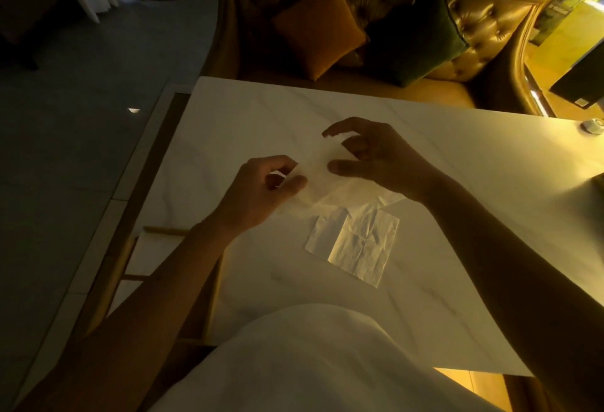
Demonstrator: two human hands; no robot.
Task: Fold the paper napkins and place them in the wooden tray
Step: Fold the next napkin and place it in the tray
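Meanwhile both hands, left hand (pixel 261 189) and right hand (pixel 376 156), pinch a napkin (pixel 318 166) above the creased napkin (pixel 356 243) on the table (pixel 228 111).

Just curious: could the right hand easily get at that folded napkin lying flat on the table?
Probably yes: the folded napkin lies uncovered just below the right hand, though that hand is holding another napkin.

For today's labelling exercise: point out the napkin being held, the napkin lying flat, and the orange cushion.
Held napkin (pixel 318 166), head view, the stretch between the two hands.
Flat napkin (pixel 358 245), head view, its creased middle.
Orange cushion (pixel 318 24), head view, the centre of its face.
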